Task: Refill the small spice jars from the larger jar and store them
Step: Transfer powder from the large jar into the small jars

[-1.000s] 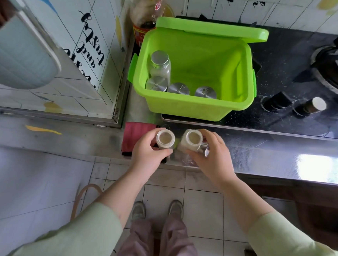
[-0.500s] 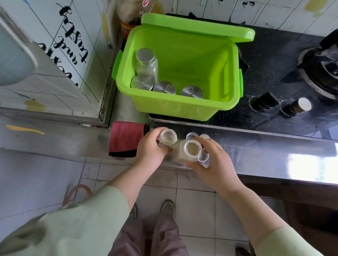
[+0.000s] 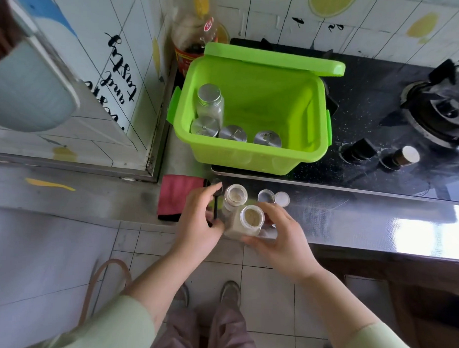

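Observation:
A small open spice jar point(image 3: 235, 197) with pale powder stands on the steel counter near its front edge. Just in front of it, my right hand point(image 3: 282, 240) grips a larger open jar point(image 3: 250, 220) of beige powder, tilted towards the small jar. My left hand point(image 3: 198, 221) is left of both jars, its fingers closed round the thin handle of a black spoon point(image 3: 215, 207). Two loose lids point(image 3: 266, 196) point(image 3: 282, 199) lie behind the larger jar. The open green bin point(image 3: 313, 140) holds a tall lidded jar point(image 3: 210, 103) and three small lidded jars point(image 3: 232, 133).
A red cloth point(image 3: 174, 195) lies on the counter left of my left hand. The black gas hob point(image 3: 381, 122) with two knobs point(image 3: 359, 151) and a burner point(image 3: 444, 113) takes up the right. A sauce bottle point(image 3: 194, 42) stands behind the bin.
My left hand has let go of the small jar and closed on the black spoon. My right hand has drawn the larger jar nearer and lower, beside the small jar.

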### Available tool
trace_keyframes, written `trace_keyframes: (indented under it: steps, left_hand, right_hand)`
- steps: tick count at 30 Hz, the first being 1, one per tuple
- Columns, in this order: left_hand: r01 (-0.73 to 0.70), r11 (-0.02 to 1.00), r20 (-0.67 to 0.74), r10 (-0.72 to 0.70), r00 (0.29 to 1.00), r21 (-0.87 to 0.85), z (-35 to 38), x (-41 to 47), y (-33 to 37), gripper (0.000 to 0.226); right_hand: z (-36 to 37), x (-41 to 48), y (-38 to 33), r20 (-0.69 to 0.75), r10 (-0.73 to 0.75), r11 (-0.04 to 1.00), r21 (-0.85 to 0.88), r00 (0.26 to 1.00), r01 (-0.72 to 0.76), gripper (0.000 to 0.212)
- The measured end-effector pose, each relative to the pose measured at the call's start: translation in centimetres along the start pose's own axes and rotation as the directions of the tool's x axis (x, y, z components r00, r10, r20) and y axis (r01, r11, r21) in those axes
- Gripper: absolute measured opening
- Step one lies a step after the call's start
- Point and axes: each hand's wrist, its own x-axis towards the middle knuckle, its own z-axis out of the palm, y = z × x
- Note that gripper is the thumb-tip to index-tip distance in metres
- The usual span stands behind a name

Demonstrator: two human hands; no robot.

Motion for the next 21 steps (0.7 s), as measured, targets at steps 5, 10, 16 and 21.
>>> trace_keyframes:
  steps: [5,10,16,21]
  left_hand:
    - [-0.197,0.98,0.153,0.189,0.97,0.037,-3.7,-1.4,0.5,0.076]
    - [-0.024,0.996,0.259,0.046,0.965,-0.089,-6.8,-1.1,0.8,0.068]
    - [0.141,0.981,0.128,-0.124,0.984,-0.131,-9.2,-0.7,-0.2,0.06]
    - [0.263,0.931,0.048,-0.26,0.964,-0.253,-10.5,-0.8,-0.8,0.065]
  right_hand:
    - [2.2,1.0,-2.8,0.002,-0.11,0.993,0.041,0.994,0.11,0.057]
    - [4.4,2.4,-4.9,0.037,-0.065,0.993,0.105,0.997,0.061,0.059]
    - [7.4,2.3,-5.6,-0.042,0.187,0.953,0.25,0.981,-0.171,0.054]
    - [9.5,1.8,-2.7,-0.176,0.495,0.869,0.123,0.851,-0.48,0.006]
